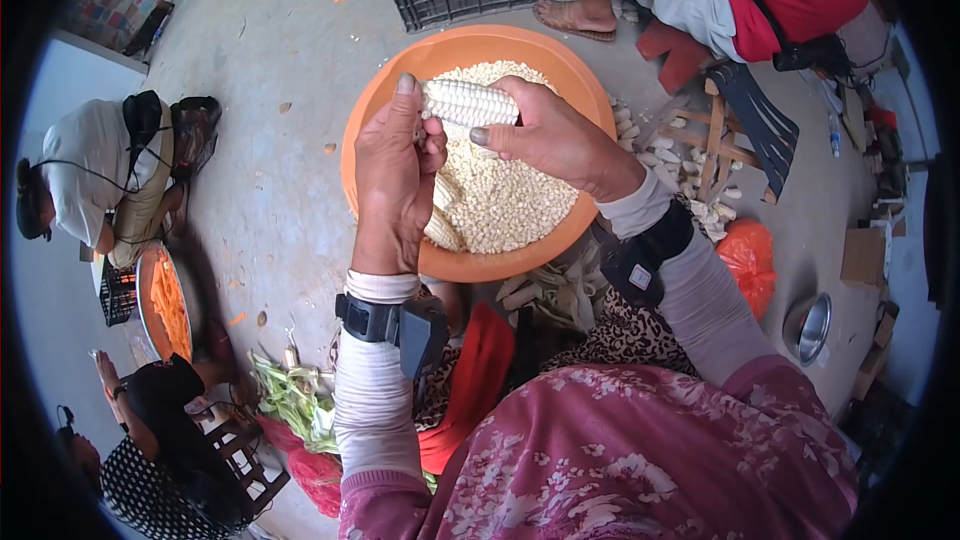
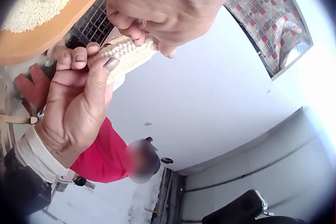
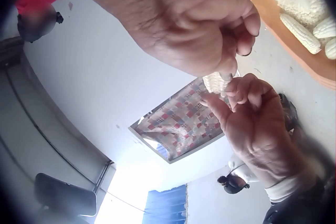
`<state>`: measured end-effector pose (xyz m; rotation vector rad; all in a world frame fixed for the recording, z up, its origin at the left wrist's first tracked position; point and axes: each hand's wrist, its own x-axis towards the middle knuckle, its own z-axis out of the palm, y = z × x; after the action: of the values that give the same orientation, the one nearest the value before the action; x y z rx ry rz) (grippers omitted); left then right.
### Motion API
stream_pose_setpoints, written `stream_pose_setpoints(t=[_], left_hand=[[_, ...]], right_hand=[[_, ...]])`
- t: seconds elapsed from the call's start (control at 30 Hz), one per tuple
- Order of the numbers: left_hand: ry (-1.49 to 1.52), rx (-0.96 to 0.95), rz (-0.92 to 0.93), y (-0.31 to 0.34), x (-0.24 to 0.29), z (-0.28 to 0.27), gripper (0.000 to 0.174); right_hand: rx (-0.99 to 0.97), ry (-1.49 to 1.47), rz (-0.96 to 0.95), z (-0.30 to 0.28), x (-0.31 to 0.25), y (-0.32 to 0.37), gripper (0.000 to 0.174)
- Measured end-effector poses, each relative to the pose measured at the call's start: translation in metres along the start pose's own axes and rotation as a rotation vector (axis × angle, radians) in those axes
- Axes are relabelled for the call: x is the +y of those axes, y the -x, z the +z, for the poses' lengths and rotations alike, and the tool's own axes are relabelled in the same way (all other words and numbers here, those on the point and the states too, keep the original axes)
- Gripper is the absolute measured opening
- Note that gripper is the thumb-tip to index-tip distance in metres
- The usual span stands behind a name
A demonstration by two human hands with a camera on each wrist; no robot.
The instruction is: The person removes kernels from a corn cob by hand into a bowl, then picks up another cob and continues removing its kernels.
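A pale corn cob (image 1: 470, 103), partly covered in white kernels, lies crosswise between my two hands above a wide orange basin (image 1: 365, 130). My left hand (image 1: 392, 155) pinches one end, its thumb upright and its fingers curled beneath. The other end sits in my right hand (image 1: 565, 135), with the thumb along the near side and the fingers behind. In the left wrist view, rows of kernels show on the cob (image 2: 126, 56) beside a barer strip. Loose kernels (image 1: 525, 195) fill much of the basin, and whole cobs (image 1: 442, 230) lie at its left side.
Stripped cobs (image 1: 665, 155) lie on the floor right of the basin, near a wooden frame (image 1: 715, 140). A red plastic bag (image 1: 748, 265) and a metal bowl (image 1: 814, 328) stand farther right. Husks (image 1: 300, 400) lie at lower left. Other people sit around.
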<state>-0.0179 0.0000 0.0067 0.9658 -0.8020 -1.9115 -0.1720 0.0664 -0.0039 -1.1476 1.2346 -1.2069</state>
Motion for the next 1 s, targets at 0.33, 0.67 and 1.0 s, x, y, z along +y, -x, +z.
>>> stream_pose_setpoints(t=[0.33,0.67,1.0], left_hand=[[0.065,-0.121,0.038,0.0,-0.005,-0.004,0.022],[0.232,-0.076,-0.048,-0.003,-0.002,-0.006,0.024],[0.206,-0.089,-0.012,-0.002,-0.006,-0.004,0.023]], right_hand=[[-0.025,-0.139,0.088,-0.003,-0.005,0.0,0.036],[0.004,-0.037,0.025,-0.001,-0.003,0.0,0.037],[-0.052,-0.149,0.061,0.0,-0.005,0.001,0.04]])
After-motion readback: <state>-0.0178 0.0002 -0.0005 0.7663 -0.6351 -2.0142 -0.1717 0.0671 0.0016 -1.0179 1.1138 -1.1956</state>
